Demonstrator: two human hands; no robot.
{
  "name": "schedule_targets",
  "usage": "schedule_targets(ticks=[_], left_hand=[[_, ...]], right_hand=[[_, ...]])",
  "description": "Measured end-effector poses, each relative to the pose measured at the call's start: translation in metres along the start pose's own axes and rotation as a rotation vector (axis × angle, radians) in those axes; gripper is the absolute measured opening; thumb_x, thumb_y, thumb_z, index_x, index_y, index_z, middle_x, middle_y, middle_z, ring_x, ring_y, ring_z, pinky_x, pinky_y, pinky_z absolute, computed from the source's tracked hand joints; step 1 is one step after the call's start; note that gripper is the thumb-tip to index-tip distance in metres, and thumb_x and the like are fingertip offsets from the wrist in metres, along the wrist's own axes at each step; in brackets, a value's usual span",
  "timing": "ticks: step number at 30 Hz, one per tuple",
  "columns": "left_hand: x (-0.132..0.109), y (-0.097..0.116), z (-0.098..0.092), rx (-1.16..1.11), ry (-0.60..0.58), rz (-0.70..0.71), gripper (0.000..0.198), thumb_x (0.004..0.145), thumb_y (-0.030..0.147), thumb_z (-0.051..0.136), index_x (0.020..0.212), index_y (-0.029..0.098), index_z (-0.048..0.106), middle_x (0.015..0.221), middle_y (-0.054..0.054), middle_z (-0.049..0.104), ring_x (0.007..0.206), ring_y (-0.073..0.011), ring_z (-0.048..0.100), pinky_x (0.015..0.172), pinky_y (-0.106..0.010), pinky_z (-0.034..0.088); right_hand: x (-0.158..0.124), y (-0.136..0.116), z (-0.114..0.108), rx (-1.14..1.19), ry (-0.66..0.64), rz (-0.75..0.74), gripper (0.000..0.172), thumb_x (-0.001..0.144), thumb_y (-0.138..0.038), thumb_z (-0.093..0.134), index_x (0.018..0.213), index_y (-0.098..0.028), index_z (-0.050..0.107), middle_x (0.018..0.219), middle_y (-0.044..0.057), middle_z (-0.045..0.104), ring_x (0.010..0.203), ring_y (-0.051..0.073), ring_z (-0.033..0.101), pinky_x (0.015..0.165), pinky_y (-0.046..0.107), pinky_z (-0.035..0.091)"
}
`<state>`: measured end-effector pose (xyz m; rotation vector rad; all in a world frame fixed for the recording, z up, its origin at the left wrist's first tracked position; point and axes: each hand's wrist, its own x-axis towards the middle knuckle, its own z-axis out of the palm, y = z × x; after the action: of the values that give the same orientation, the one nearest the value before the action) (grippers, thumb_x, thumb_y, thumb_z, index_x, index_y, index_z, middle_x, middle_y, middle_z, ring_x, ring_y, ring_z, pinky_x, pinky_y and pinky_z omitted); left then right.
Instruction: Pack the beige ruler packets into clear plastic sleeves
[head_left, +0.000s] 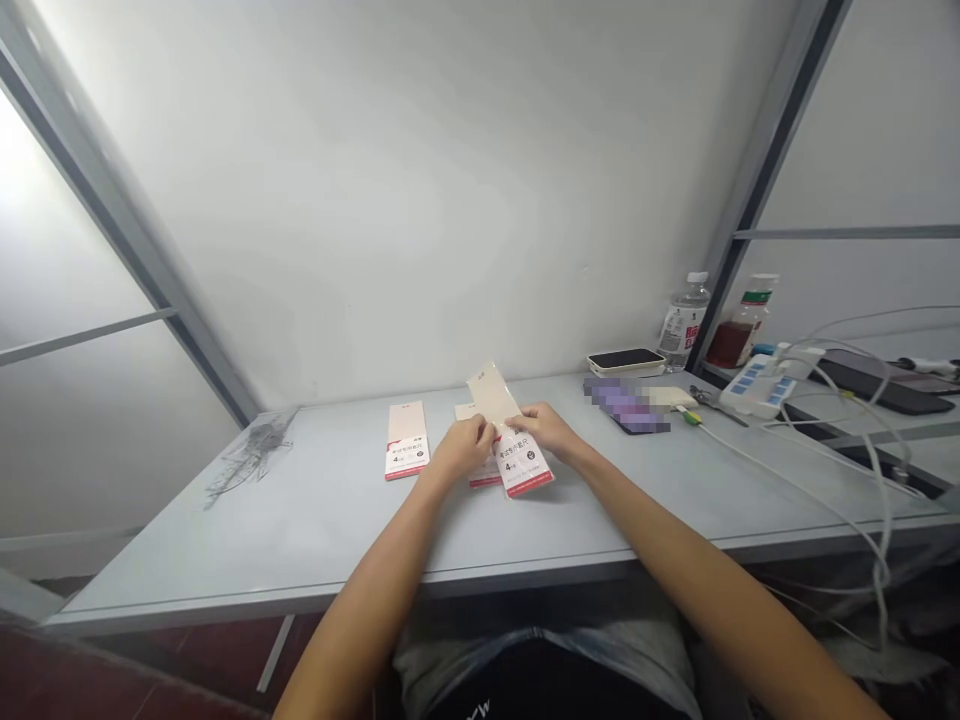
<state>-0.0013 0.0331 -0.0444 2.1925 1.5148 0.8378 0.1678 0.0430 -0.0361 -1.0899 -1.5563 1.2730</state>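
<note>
The left hand (461, 450) and right hand (544, 432) both pinched one packet (523, 462), its long axis tilted, cream end pointing far and left. Two more lay flat on the table (300, 540): the left packet (406, 440) well apart, the middle packet (485, 477) partly under the hands. Contents couldn't be seen.

Paper packet (523, 462): the white label with a red edge carries a large numeral "4" and a circled mark; the Chinese line above it is too small to read with certainty. Second packet (406, 456), left of the paper packet: same "4" layout. Water bottle (682, 325), right of the paper packet: red label characters illegible.
</note>
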Motion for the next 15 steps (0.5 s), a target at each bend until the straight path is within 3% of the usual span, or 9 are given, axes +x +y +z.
schedule_targets(ticks=[6, 15], left_hand=[[-0.0016, 0.0014, -0.0027, 0.028, -0.108, 0.03, 0.034, 0.085, 0.041, 0.028, 0.07, 0.019, 0.049, 0.066, -0.001, 0.056, 0.056, -0.0129, 0.048, 0.052, -0.024, 0.033], [0.0006, -0.0023, -0.0008, -0.007, -0.124, -0.003, 0.031, 0.08, 0.04, 0.036, 0.066, 0.017, 0.05, 0.06, 0.001, 0.054, 0.049, -0.0097, 0.049, 0.047, -0.022, 0.033]], right_hand=[[-0.0021, -0.0015, -0.0028, 0.03, -0.034, 0.038, 0.019, 0.065, -0.029, 0.057, 0.057, -0.012, 0.06, 0.054, 0.004, 0.063, 0.049, 0.015, 0.057, 0.044, 0.023, 0.038], [0.0003, 0.0035, -0.0031, 0.055, -0.08, 0.033, 0.019, 0.064, -0.029, 0.059, 0.054, -0.013, 0.058, 0.051, 0.003, 0.061, 0.046, 0.014, 0.055, 0.042, 0.022, 0.037]])
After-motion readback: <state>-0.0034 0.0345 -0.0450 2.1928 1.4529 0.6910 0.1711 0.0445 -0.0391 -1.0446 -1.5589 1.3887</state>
